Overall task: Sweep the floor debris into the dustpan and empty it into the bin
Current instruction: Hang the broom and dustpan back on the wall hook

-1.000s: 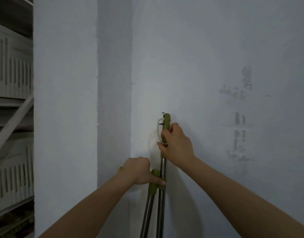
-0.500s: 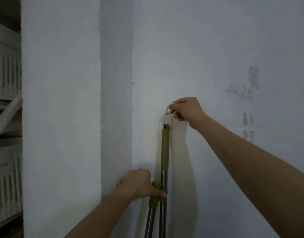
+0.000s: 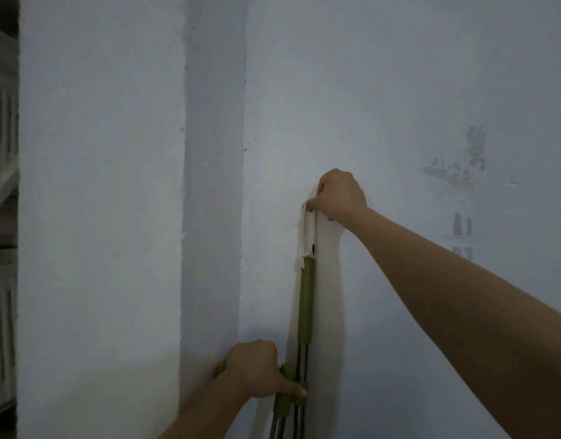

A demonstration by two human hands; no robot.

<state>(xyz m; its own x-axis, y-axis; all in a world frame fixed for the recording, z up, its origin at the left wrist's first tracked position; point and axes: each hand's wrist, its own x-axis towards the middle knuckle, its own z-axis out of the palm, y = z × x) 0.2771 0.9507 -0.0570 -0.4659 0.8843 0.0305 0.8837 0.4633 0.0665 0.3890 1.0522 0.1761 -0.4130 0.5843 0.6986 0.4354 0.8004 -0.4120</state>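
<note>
Since a second ago the right hand has left the top of the green sleeve and now sits above it, at the white loop. The left hand has stayed on the clip.

Nearest, low in frame, left hand (image 3: 260, 370): grip clenched around an olive-green plastic clip (image 3: 285, 403), thumb laid across its front. The clip joins two shiny steel poles (image 3: 299, 419), which run close together and off the bottom edge. A small yellowish tip (image 3: 220, 367) pokes out on the hand's left; cannot tell what it is.

Above the clip, the right-hand pole ends in a long olive-green plastic handle sleeve (image 3: 306, 299), upright, close against the wall.

At the sleeve top, a thin white hanging loop (image 3: 304, 229) stretches upward. Right hand (image 3: 341, 194), arm extended from lower right: grip pinches the loop's upper end, fingers curled, knuckles at the wall.

So the sweeping tool's handles stand against the white plastered wall (image 3: 399, 90), just right of a projecting white pillar (image 3: 101, 185). Heads of the tool are out of view. Grey scuff marks (image 3: 463, 166) show on the wall, right of the hand.

Farthest, at the left edge, a pale shelving rack with white slatted crates (image 3: 0, 122), dim.
</note>
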